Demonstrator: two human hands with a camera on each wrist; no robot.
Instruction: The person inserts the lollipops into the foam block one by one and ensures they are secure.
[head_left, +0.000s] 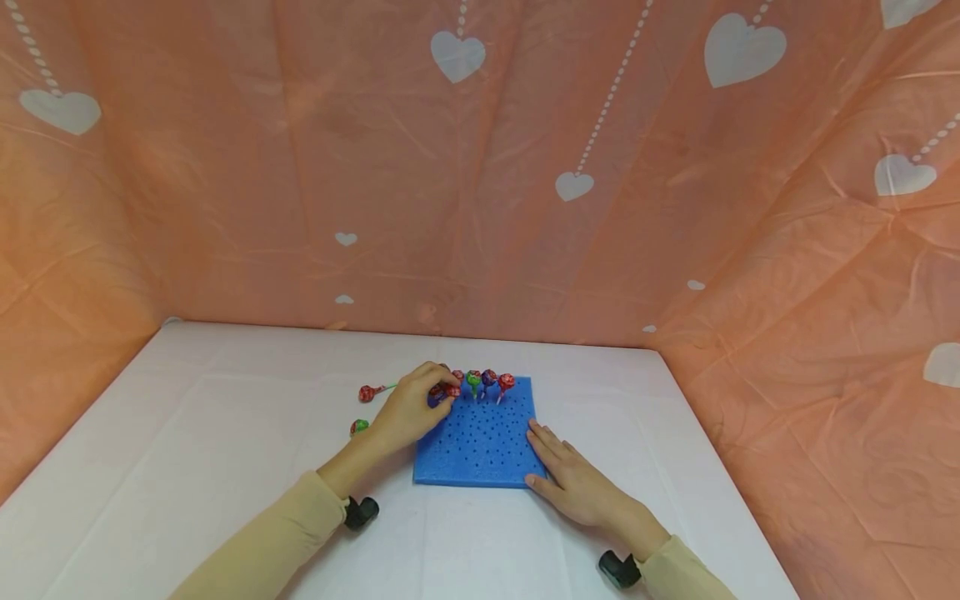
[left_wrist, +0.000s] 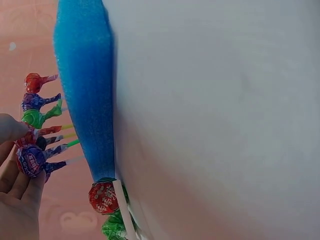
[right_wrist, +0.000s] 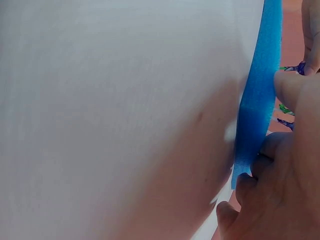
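A blue foam board (head_left: 480, 454) full of small holes lies on the white table. Lollipops stand in a row along its far side, among them a green one (head_left: 473, 378), a purple one (head_left: 489, 378) and a red one (head_left: 506, 382). My left hand (head_left: 411, 410) reaches over the board's far left corner, thumb and fingers around a red-wrapped lollipop (left_wrist: 25, 137). Right by those fingers is a purple lollipop (left_wrist: 31, 161). My right hand (head_left: 581, 487) rests with extended fingers along the board's right edge, its thumb at the near corner.
Left of the board, a red lollipop (head_left: 366, 393) lies on the table (head_left: 225, 467), and a green-wrapped one (head_left: 359, 427) sits nearer, partly behind my left wrist. An orange curtain (head_left: 510, 250) with white hearts borders the table behind and at the sides.
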